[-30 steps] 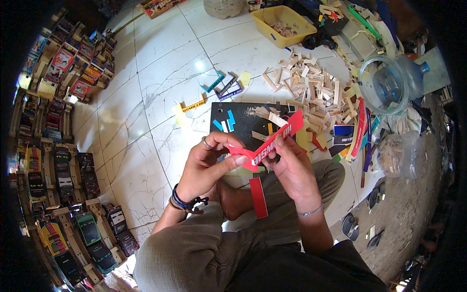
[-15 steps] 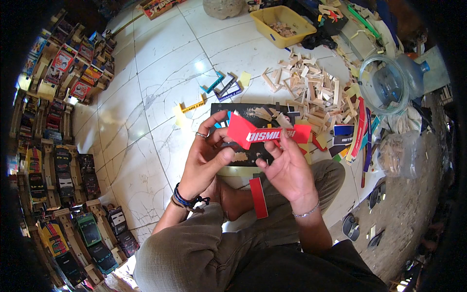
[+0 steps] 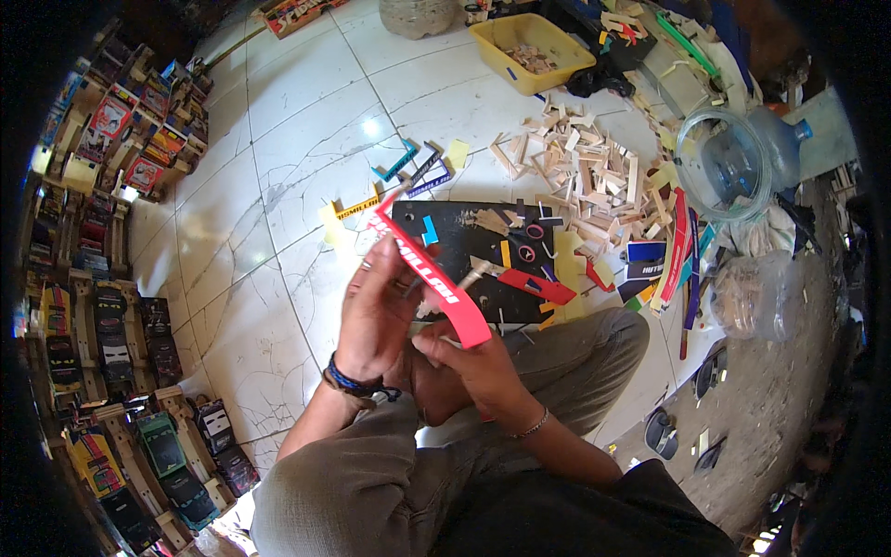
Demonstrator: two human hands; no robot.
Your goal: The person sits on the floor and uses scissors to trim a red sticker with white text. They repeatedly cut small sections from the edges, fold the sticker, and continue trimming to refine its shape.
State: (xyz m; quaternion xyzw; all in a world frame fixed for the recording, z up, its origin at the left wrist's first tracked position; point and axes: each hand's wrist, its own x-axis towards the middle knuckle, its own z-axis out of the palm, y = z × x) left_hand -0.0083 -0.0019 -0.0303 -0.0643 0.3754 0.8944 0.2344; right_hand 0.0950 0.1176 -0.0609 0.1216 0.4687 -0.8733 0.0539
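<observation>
Red lettered strip [image 3: 434, 281] slanting across the near left corner region of a black board [image 3: 475, 243], raised above it, upper end bent back at a sharp corner, lower end flat and square-cut. Left hand [image 3: 369, 311]: fingers closed on the strip toward its upper part. Right hand [image 3: 471, 367]: just below the lower end, thumb pointing left, fingers hidden; grip and opening not determinable. On the board: small blue pieces [image 3: 429, 230] beside the strip's edge, scissors [image 3: 527, 251] near the right edge, and a second red piece [image 3: 536, 286] across the lower right. Right of the board: crowded, with a pile of wood pieces [image 3: 599, 176] beyond the far right corner. Yellow basin [image 3: 548, 82] farther out. Beyond the far left corner: yellow folded piece [image 3: 357, 210] and turquoise folded piece [image 3: 397, 165], close to the strip's bent end. Widest open room: white tile floor [image 3: 269, 200] to the left, between hands and stacked goods [image 3: 121, 325].
</observation>
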